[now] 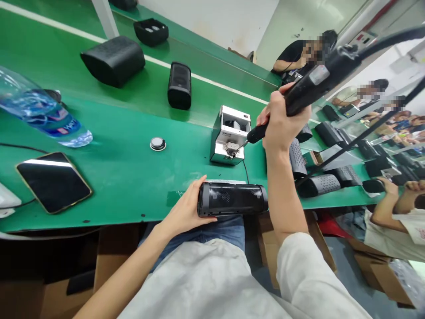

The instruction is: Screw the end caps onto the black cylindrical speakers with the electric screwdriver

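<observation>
My left hand (191, 204) is wrapped round the left end of a black speaker housing (234, 198), which lies lengthwise at the table's front edge. In my right hand (282, 117) is a black electric screwdriver (310, 86), held tilted with its cable running off to the upper right. The screwdriver's tip points down-left to the front of a small white and silver screw feeder (229, 137) behind the housing. Whether a screw sits on the tip is too small to tell.
On the green table (133, 177) lie a round silver part (158, 144), a phone (55, 181) and a water bottle (43, 110). Black housings (114, 60) stand behind, more (320, 185) at right. People work at the right and back. Cardboard boxes are below.
</observation>
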Demonstrator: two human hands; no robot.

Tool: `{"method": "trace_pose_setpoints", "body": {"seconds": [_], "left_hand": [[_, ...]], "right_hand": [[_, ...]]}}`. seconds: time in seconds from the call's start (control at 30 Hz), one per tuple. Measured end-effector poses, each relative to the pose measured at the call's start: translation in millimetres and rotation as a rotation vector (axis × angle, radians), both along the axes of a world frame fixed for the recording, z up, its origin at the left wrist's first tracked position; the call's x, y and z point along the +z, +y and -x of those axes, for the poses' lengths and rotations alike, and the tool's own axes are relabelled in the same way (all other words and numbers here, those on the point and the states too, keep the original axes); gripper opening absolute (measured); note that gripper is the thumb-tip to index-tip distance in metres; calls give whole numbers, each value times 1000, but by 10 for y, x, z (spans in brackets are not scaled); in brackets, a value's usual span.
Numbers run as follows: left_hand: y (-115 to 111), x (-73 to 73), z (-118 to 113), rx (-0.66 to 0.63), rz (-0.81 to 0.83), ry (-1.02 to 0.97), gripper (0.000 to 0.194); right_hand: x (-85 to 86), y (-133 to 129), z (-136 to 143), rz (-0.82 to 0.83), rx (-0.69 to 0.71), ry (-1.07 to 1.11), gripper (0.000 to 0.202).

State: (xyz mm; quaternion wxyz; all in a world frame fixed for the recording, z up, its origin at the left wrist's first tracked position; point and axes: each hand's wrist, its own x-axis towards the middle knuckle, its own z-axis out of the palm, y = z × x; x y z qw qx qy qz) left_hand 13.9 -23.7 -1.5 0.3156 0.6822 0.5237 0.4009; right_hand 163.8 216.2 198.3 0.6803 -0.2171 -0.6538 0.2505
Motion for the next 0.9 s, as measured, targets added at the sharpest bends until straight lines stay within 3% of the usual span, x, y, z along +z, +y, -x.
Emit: {"method": "trace_pose_setpoints", "body": {"seconds": [0.1,0.23,0.37,0.53,0.67,0.9], "left_hand": [[1,10,-13,-3,-22,-11,138],[-1,4,-19,-2,-44,-7,139],[1,-8,-16,-8,-53,-5,141],[1,-25,-19,-8,-63,-14,141],[3,-39,-19,-12,-63,-23,142],[-12,-66,-23,8,-56,-49,139]], "right_hand": [[20,-101,-52,69,-2,-53,38],[81,-361,-65,122,49,46,32],[285,-804,6,120,125,110,11],[491,-1227,165,156,220,135,12],[469,-1306,257,161,259,85,11],[259,-1280,348,228,350,38,16]]}}
